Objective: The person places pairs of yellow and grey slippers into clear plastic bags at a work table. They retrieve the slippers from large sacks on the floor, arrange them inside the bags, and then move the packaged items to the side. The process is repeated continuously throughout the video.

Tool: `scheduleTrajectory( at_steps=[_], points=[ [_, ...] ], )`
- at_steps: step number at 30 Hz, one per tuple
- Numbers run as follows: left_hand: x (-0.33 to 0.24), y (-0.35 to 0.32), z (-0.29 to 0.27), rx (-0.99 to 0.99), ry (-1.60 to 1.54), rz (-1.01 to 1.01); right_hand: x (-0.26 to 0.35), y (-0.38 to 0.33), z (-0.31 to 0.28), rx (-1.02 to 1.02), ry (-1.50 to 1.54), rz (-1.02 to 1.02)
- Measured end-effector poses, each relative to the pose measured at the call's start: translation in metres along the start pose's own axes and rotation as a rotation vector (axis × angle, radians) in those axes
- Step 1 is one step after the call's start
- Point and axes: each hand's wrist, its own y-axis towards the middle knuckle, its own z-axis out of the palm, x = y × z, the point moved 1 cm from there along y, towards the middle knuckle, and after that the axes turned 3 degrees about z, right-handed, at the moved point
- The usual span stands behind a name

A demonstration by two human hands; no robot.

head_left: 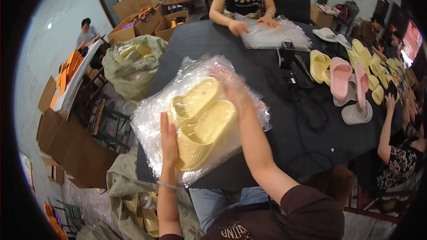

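Observation:
A pair of pale yellow slippers (207, 122) lies on a stack of clear plastic bags (151, 122) at the near part of the dark table, toes toward me. My left hand (169, 140) rests along the left side of the slippers, fingers stretched out and flat against them. Beyond the heels, on the right, my right hand (235, 93) is over the plastic, smeared by motion. Whether its fingers grip the film cannot be made out.
Across the dark table (284, 151) a person's hands rest on another pile of clear bags (278, 35). Pink slippers (340, 78), yellow slippers (319, 66) and a grey slipper (357, 113) stand at the right. Woven sacks (133, 73) of slippers and cardboard boxes (135, 6) are at the left.

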Motion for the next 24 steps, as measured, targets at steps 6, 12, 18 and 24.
scheduleTrajectory(
  at_steps=[6, 12, 18, 24],
  points=[
    [0.011, -0.003, 0.0, 0.024, 0.107, -0.01, 0.099, -0.045, 0.01, -0.513, -0.821, -0.582],
    [0.021, -0.005, -0.005, 0.042, 0.067, -0.019, 0.08, -0.054, 0.068, 0.164, -1.598, 0.129],
    [0.029, -0.009, -0.008, -0.018, -0.11, -0.062, 0.086, 0.004, 0.031, 0.182, -1.772, -0.063],
    [0.041, -0.009, -0.007, -0.126, -0.362, -0.094, 0.089, 0.001, 0.045, 0.215, -1.226, 0.504]
  ],
)
